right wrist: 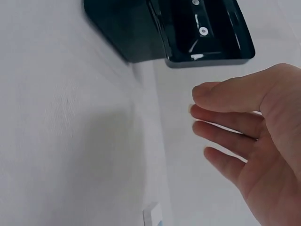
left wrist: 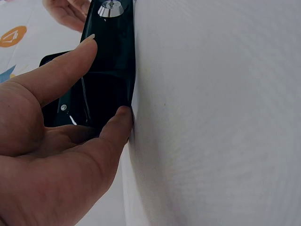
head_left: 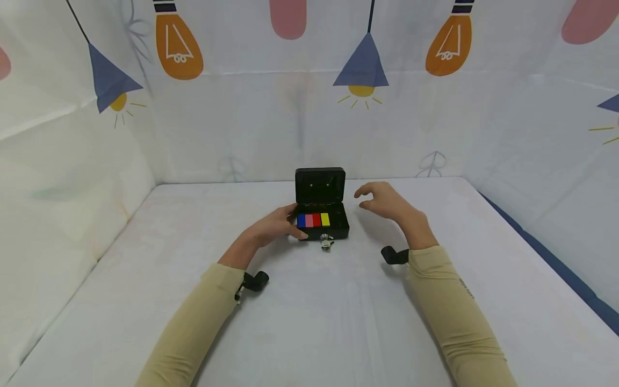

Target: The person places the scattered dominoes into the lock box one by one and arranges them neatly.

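Note:
A small black cash box (head_left: 340,221) stands on the white table with its lid (head_left: 319,184) raised. Inside lie a blue block (head_left: 301,220), a pink block (head_left: 309,220), a red block (head_left: 316,220) and a yellow block (head_left: 325,219) in a row. Keys (head_left: 326,245) hang from the lock on its front. My left hand (head_left: 272,227) holds the box by its left side, thumb at the front corner in the left wrist view. To the right of the lid, my right hand (head_left: 385,201) hovers with fingers loosely bent and nothing between them.
White cloth printed with lamps and bulbs hangs behind the table (head_left: 309,322) and along both sides. A blue strip (head_left: 541,250) runs along the right edge. Low in the right wrist view, a small white block-shaped thing (right wrist: 151,215) shows.

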{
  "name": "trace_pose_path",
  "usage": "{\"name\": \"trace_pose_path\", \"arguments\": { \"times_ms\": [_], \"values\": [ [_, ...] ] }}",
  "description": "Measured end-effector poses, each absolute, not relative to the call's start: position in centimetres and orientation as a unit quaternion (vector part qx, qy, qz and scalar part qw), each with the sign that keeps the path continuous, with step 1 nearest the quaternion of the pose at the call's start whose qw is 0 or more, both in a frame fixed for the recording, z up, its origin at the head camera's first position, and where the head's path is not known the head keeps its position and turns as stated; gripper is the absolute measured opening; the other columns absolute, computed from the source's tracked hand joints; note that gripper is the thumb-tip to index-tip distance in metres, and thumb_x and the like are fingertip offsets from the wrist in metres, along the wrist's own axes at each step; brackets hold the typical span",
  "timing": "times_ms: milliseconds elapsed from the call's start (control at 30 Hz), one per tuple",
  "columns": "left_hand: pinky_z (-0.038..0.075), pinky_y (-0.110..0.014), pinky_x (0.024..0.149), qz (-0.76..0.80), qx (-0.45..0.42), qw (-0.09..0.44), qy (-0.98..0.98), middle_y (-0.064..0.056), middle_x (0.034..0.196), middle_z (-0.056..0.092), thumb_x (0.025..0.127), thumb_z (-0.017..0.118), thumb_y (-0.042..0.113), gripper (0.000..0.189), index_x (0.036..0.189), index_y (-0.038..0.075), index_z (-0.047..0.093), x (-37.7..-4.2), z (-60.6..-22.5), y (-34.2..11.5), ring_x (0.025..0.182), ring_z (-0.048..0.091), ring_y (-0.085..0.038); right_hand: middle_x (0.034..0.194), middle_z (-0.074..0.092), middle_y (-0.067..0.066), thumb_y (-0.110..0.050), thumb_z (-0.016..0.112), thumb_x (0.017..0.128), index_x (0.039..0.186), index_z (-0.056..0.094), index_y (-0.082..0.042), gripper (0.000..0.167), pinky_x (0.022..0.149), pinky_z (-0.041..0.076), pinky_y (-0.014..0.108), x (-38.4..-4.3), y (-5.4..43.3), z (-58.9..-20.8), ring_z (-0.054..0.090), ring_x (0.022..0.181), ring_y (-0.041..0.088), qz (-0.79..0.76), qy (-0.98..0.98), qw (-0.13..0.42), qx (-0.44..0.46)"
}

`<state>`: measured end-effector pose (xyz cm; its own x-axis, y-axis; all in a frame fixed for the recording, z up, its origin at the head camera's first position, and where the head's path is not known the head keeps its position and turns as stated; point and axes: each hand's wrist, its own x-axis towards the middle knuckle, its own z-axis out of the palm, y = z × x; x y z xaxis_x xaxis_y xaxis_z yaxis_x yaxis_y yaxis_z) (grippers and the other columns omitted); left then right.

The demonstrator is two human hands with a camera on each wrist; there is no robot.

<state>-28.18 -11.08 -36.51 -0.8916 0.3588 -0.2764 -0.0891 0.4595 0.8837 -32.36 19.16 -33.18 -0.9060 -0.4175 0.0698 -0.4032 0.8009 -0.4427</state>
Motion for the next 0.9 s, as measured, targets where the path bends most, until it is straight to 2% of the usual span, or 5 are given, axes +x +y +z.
{"name": "trace_pose_path", "arguments": {
  "times_ms": [600, 900],
  "values": [
    [0.017, -0.055, 0.124, 0.508, 0.08, 0.217, 0.83, -0.005, 0.168, 0.018, 0.081, 0.078, 0.014, 0.103, 0.161, 0.017, 0.013, -28.3, -36.7, -11.2, 0.154, 0.018, -0.026, 0.136, 0.057, 0.028, -0.01, 0.059, 0.091, 0.128, 0.064, -0.002, 0.038, 0.103, 0.045, 0.056, -32.9, 23.1, -33.9, 0.049, 0.13, 0.044, -0.225, 0.962, 0.028, -0.152],
    [0.017, -0.054, 0.125, 0.51, 0.078, 0.218, 0.828, -0.005, 0.168, 0.018, 0.081, 0.079, 0.013, 0.104, 0.161, 0.017, 0.013, -28.3, -36.6, -11.2, 0.154, 0.017, -0.025, 0.14, 0.054, 0.03, -0.005, 0.052, 0.086, 0.127, 0.064, 0.0, 0.043, 0.104, 0.045, 0.057, -33.2, 23.8, -34.6, 0.05, 0.129, 0.044, -0.195, 0.971, 0.04, -0.132]
  ]
}}
